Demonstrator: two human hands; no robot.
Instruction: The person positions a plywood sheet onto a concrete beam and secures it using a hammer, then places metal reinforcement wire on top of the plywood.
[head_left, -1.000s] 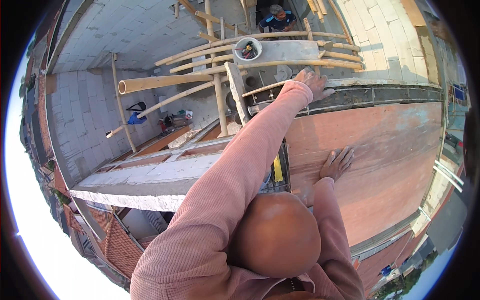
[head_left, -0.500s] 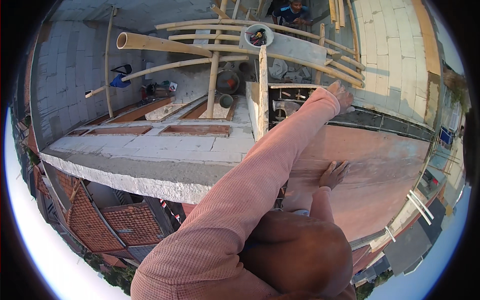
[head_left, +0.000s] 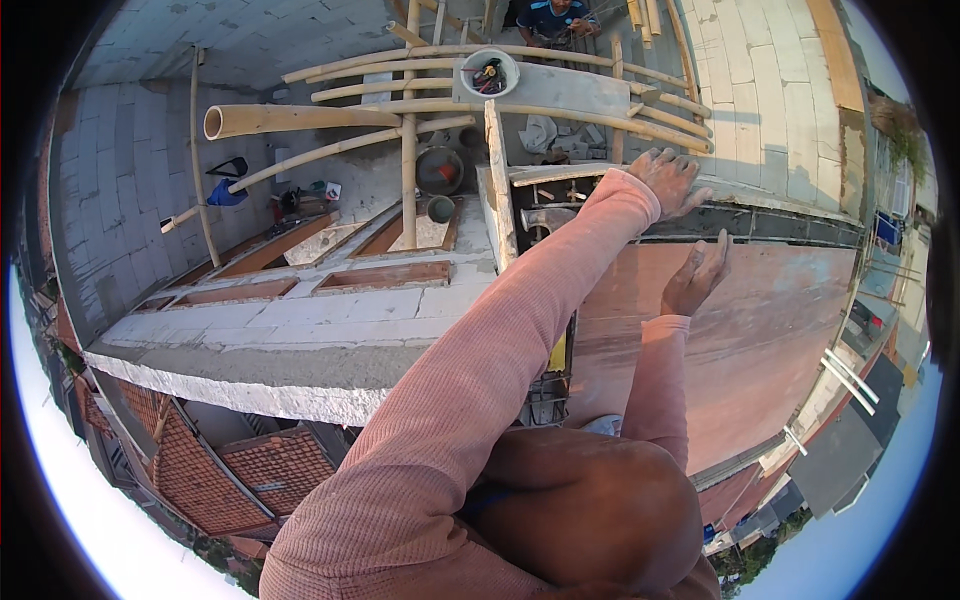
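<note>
My left hand [head_left: 672, 181] reaches far out over a long narrow trough [head_left: 770, 224] of dark formwork. Its dusty fingers are spread and slightly bent at the trough's far board, with nothing visible in them. Nearer to me, my right hand [head_left: 697, 277] is raised at the trough's near side, beside a reddish plywood panel [head_left: 740, 360]. Its fingers are apart and hold nothing. Whether the fingertips touch the trough edge, I cannot tell. Left of my left hand, metal bars and a pale pipe-like piece [head_left: 548, 217] sit inside the dark opening.
Bamboo poles [head_left: 330, 120] form a scaffold ahead, with a white bucket of tools [head_left: 489, 74] on its plank. A person [head_left: 556, 20] is beyond it. A pale block wall top [head_left: 270, 330] runs left, with tiled roofs [head_left: 275, 465] far below. An upright board [head_left: 497, 180] stands near the opening.
My right hand has lifted off the plywood panel and moved away from me to the trough. My left hand's fingers look more spread. The whole view has shifted slightly.
</note>
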